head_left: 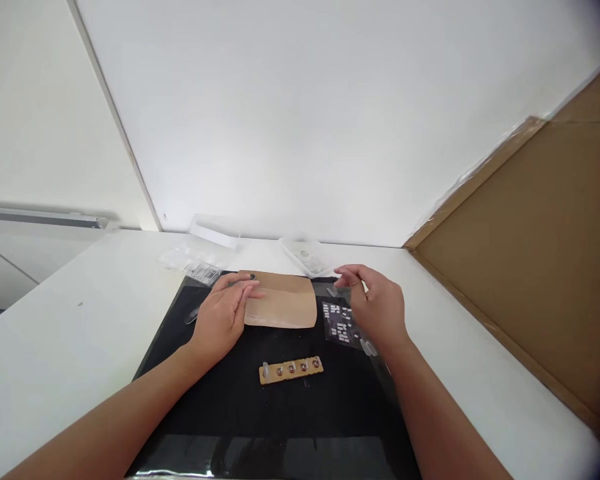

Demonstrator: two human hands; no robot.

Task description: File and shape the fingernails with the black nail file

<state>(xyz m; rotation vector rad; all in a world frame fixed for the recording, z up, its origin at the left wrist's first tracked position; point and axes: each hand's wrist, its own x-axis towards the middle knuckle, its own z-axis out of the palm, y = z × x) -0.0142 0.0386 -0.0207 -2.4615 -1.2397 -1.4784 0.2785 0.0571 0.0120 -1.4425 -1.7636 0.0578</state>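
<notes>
My left hand (223, 307) is over the left end of a tan flexible sheet (285, 303). Its fingertips come together at a small dark round piece (253, 277), whose kind I cannot make out. On the right, my right hand (377, 300) is raised with thumb and forefinger pinched; anything between them is too small to tell. Below that hand lies a clear sheet of small white tabs (341, 325), beside clear nail-shaped pieces (368, 347). Nearer to me, a tan strip (291, 371) bears several reddish-brown dots, with a clear nail-shaped piece (266, 370) upright at its left end.
A black mat (260, 420) covers the middle of the white table (65, 360). Clear packaging (200, 257) and a shallow translucent tray (305, 257) stand at the back by the white wall. A brown cardboard panel (535, 253) leans on the right.
</notes>
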